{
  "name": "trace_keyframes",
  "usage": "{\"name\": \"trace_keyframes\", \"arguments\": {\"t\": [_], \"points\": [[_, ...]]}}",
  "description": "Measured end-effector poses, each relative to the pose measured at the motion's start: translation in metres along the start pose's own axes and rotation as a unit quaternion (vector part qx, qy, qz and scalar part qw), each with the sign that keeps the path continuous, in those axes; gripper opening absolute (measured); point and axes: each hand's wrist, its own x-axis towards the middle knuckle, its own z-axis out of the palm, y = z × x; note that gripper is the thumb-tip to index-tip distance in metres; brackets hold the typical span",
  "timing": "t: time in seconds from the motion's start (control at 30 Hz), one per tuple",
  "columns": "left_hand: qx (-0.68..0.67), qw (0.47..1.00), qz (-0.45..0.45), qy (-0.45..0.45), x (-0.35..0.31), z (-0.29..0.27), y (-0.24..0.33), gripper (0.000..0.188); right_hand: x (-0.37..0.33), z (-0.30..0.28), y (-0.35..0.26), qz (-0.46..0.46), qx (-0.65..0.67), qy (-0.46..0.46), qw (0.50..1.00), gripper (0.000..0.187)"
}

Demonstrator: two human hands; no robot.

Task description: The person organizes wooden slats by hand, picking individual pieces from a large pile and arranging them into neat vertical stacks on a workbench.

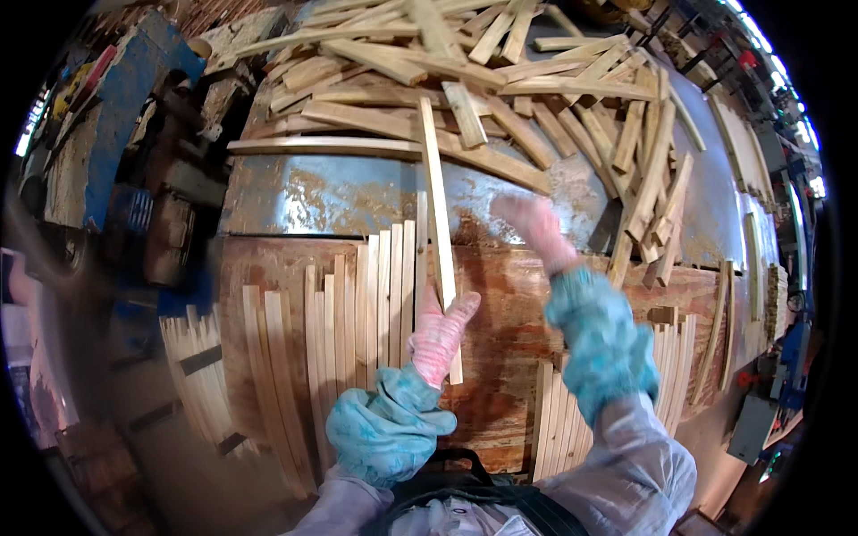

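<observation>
My left hand (436, 338), in a pink-and-white glove, grips a long, pale wooden strip (435, 192) near its lower end. The strip points away from me, and its far end reaches over the edge of a loose wood pile (375, 98). My right hand (536, 228), gloved the same way, hovers over the bench between that pile and me. Motion smears its fingers, so their pose is unclear. Just left of my left hand, a row of strips (371, 295) lies side by side. More aligned strips (559, 420) lie below my right forearm.
The bench has a worn metal far part (340, 192) and a reddish-brown wooden near part (500, 357). At the left stand blue machinery (134, 134) and a rack of upright-looking strips (197, 357). Stacked wood (776, 299) and a grey box (752, 427) are at the right.
</observation>
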Motion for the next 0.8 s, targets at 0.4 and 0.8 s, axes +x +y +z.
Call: {"name": "trace_keyframes", "arguments": {"t": [0.4,0.8], "points": [[-0.222,0.973,-0.064,-0.021,-0.033,-0.050,-0.028,0.032,0.161,-0.031,0.061,-0.136,-0.133,0.197,0.962,0.053],[-0.303,0.948,-0.071,-0.070,-0.073,-0.073,-0.025,0.031,0.040,-0.054,0.009,-0.084,-0.307,0.080,0.945,0.056]]}}
